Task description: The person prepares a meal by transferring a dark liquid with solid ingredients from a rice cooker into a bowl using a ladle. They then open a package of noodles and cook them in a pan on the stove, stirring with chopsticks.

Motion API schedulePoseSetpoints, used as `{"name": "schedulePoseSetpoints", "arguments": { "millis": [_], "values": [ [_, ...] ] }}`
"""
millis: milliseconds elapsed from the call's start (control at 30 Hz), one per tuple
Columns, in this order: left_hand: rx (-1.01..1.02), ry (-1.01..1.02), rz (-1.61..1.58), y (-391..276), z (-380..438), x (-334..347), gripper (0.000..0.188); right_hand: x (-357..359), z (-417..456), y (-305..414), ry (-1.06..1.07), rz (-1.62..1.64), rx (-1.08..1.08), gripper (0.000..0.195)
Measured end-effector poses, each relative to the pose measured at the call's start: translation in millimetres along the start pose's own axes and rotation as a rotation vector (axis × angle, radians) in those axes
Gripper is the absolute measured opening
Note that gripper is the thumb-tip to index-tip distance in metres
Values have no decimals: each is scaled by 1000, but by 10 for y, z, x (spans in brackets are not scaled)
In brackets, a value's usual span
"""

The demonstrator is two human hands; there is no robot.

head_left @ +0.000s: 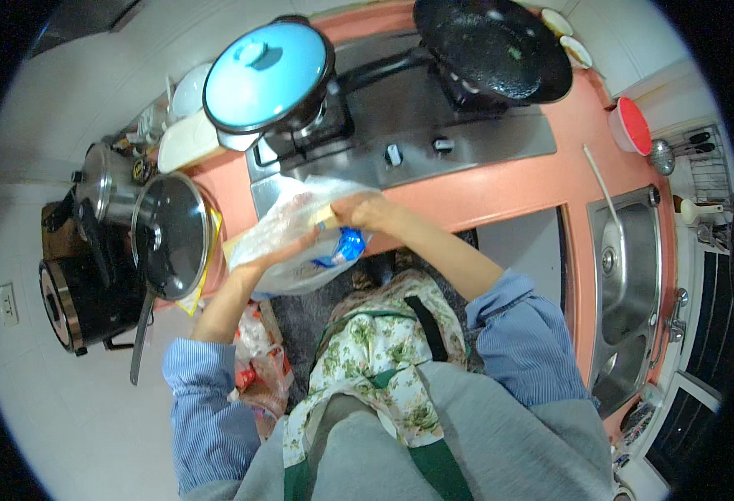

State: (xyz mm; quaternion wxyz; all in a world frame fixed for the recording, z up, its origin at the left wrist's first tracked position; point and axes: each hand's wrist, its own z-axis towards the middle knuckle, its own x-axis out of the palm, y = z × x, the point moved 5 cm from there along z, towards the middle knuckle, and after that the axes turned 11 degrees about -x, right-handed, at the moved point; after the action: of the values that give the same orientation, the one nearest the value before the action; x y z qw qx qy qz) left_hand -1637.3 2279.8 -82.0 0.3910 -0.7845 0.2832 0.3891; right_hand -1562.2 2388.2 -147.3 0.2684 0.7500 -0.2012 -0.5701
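Both hands are on a translucent plastic bag in front of the gas stove. My left hand grips the near side of the bag, its fingers stretched along the film. My right hand pinches the far right side, by a pale yellow piece whose nature I cannot tell. A crumpled blue and white wrapper shows at the bag's right, partly behind the film. The rest of the bag's contents is blurred.
A blue-lidded pot and a black wok stand on the stove. At left, a glass-lidded pan has its handle jutting out past the counter. A steel sink lies at right. Bags stand below, left.
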Motion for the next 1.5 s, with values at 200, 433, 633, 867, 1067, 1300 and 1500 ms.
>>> {"name": "schedulePoseSetpoints", "arguments": {
  "millis": [200,433,633,867,1067,1300,1500],
  "values": [
    [79,-28,35,-9,-37,113,62,-114,2,132,176,33,-153,34],
    [118,-90,45,141,-24,391,58,110,180,-21,13,140,-208,33],
    [-19,-10,-101,407,97,768,50,291,417,20,108,-62,-175,35],
    [93,-224,97,151,-43,526,60,123,275,294,201,-9,-357,49],
    [113,-231,120,-36,-105,345,60,248,334,315,188,-99,-397,41],
    [60,-132,106,48,-124,303,72,116,-289,-38,135,487,2,33],
    [264,-216,58,-315,-169,204,48,137,-499,-199,294,92,-114,34]
  ]
}}
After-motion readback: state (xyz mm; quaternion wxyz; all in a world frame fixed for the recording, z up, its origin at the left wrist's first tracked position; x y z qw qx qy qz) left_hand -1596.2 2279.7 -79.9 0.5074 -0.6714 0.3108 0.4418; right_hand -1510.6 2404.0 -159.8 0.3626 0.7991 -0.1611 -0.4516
